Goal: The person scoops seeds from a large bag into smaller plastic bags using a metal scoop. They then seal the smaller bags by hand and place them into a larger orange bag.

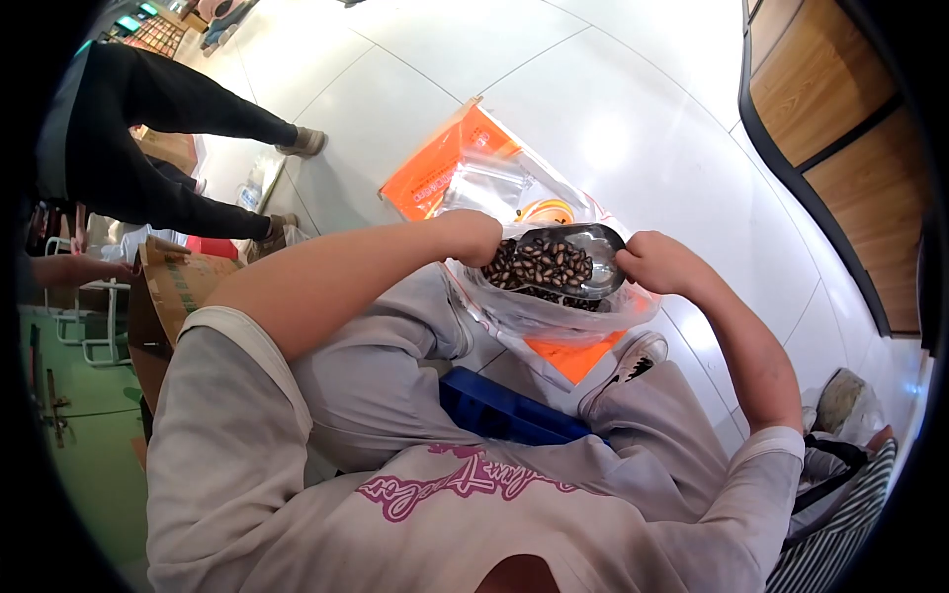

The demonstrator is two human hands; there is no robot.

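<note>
My right hand [652,263] is closed around the handle of a clear scoop [605,237]. Dark, shiny seeds with paler middles [554,261] lie in the scoop. Below it is a clear plastic bag [593,321] with more of these seeds inside. My left hand [476,237] is curled at the bag's left edge, beside the seeds, and seems to grip the plastic there; its fingertips are hidden. The bag rests between my legs over an orange and white printed sack [573,358]. Just beyond the bag are clear plastic packaging [484,186] and an orange round print.
A blue plastic stool or box [509,407] is under me. At left, a person in dark trousers [158,193] stands near a cardboard box [183,277]. Wooden cabinets [840,99] line the right side. A striped bag [840,524] lies at lower right on the tiled floor [643,89].
</note>
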